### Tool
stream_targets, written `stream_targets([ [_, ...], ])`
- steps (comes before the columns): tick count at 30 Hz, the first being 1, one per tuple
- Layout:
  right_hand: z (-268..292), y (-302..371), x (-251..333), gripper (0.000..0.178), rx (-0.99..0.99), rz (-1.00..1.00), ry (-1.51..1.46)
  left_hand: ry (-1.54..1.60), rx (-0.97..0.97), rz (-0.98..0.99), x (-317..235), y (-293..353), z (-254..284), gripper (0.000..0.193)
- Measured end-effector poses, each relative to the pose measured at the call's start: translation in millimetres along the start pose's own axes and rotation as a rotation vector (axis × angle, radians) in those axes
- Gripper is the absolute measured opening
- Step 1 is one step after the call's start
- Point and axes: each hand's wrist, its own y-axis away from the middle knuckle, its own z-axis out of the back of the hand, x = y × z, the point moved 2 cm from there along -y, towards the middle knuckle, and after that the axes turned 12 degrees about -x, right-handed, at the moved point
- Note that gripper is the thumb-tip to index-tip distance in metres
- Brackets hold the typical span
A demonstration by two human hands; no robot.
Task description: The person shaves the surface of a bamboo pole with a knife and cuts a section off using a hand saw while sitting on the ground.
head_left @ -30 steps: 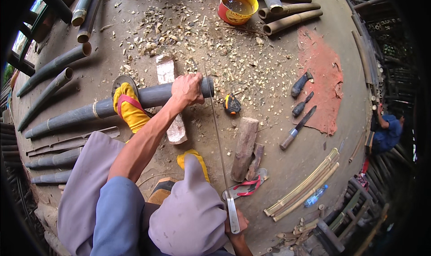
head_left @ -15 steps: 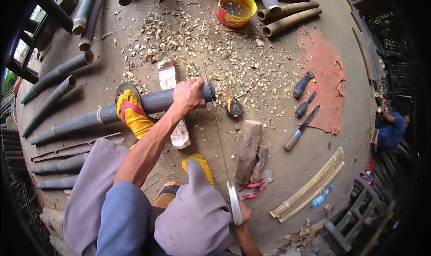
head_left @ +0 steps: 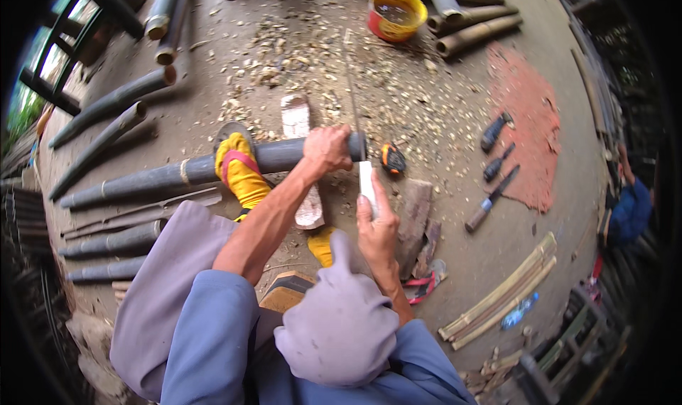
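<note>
A dark bamboo pole (head_left: 280, 156) lies slantwise before me, across a pale wood block (head_left: 308, 209). My left hand (head_left: 327, 149) wraps over the pole near its right end. My foot in a yellow sock and sandal (head_left: 240, 167) rests on the pole left of that hand. In my right hand (head_left: 379, 224) is the pale handle of a handsaw (head_left: 366, 181), fingers closed round it. The thin blade runs away from me past the pole's right end. Whether its teeth touch the bamboo, I cannot make out. An orange and black tape measure (head_left: 392, 159) lies just right of the saw.
Wood chips (head_left: 298, 57) litter the ground ahead. A red-yellow bucket of liquid (head_left: 396, 14) stands beyond. On a reddish cloth (head_left: 529, 135) and its edge lie a knife (head_left: 492, 199) and other tools. Bamboo strips (head_left: 497, 291) are at right; a person (head_left: 629, 209) is far right.
My right hand has pushed the saw forward, from beside my knee up close to the pole's end. My left hand keeps its hold. The whole view has shifted slightly.
</note>
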Motion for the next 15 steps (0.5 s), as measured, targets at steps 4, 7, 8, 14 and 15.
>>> stream_targets([
  [4,55,86,-14,0.040,-0.029,0.069,0.105,-0.022,0.036,0.024,10,-4,11,0.048],
  [7,135,191,3,0.042,0.003,-0.113,0.215,-0.017,0.016,0.043,15,4,-1,0.049],
  [8,135,190,8,0.042,0.005,-0.109,0.222,-0.032,0.024,0.062,7,5,8,0.050],
  [14,32,48,-9,0.040,-0.097,0.077,0.049,-0.022,-0.006,0.015,-2,-3,-1,0.049],
  [15,22,35,-7,0.042,-0.096,0.050,0.035,-0.008,0.025,0.036,-6,0,1,0.049],
])
